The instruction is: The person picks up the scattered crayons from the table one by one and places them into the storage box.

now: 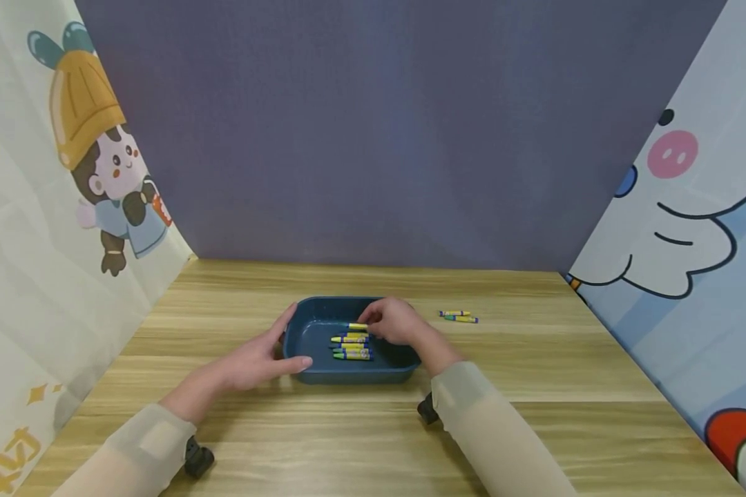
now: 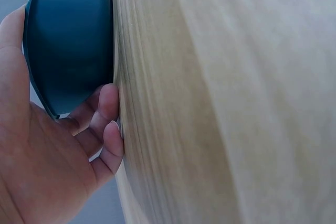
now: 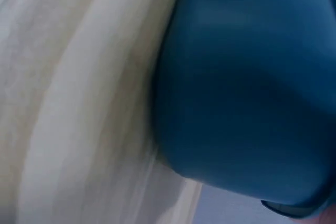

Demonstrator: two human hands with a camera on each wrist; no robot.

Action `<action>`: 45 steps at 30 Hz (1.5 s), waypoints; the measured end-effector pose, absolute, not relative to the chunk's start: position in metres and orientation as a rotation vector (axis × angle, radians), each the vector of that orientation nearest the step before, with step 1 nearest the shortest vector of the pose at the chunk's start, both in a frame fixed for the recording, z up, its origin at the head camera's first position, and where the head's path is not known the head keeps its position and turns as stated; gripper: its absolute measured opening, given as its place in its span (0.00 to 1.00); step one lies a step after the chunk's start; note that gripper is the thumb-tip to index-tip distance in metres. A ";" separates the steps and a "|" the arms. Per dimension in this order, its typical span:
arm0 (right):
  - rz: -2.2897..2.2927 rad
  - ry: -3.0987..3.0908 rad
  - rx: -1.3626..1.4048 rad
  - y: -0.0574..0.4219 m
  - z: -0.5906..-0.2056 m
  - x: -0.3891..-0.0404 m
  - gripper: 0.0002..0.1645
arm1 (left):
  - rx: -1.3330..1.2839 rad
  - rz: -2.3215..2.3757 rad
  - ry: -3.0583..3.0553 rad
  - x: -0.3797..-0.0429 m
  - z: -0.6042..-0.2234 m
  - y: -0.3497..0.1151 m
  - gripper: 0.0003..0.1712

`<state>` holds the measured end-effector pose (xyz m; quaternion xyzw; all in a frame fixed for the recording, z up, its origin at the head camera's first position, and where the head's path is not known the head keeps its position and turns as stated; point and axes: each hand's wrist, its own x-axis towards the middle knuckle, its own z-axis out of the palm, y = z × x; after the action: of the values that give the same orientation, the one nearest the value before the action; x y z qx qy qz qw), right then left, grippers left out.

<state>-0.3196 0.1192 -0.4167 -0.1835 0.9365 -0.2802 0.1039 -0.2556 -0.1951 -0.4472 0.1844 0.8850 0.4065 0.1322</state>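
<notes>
A dark blue rectangular dish [image 1: 323,377] stands on the wooden table. My left hand [image 1: 255,359] grips its left end, thumb over the front rim and fingers round the outer wall; the left wrist view shows those fingers curled under the dish's corner [image 2: 71,51]. Inside lie several crayons [image 1: 352,347] in yellow wrappers, side by side in a row. Over the dish's right half, my right hand [image 1: 394,322] pinches one more yellow crayon [image 1: 357,326] just behind that row. The right wrist view is filled mostly by the dish's outer wall [image 3: 247,87], with the pinching fingers hidden.
Two more crayons [image 1: 458,316] lie together on the table to the right of the dish. A grey-purple panel [image 1: 379,138] rises behind the table [image 1: 348,442]. Printed cloths with cartoon figures hang at the left and right sides.
</notes>
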 end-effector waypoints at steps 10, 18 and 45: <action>-0.686 2.842 -0.568 0.113 -0.424 -0.319 0.10 | 0.527 1.185 2.561 -0.256 -0.447 -0.196 0.68; -0.680 2.844 -0.574 0.113 -0.427 -0.320 0.13 | 0.523 1.197 2.555 -0.256 -0.448 -0.197 0.68; -0.737 2.803 -0.578 0.114 -0.427 -0.319 0.13 | 0.545 1.184 2.577 -0.258 -0.449 -0.196 0.68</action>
<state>-0.3186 0.1142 -0.4265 -0.1947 0.9443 -0.2484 0.0929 -0.2575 -0.1958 -0.4493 0.1872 0.8852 0.4067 0.1264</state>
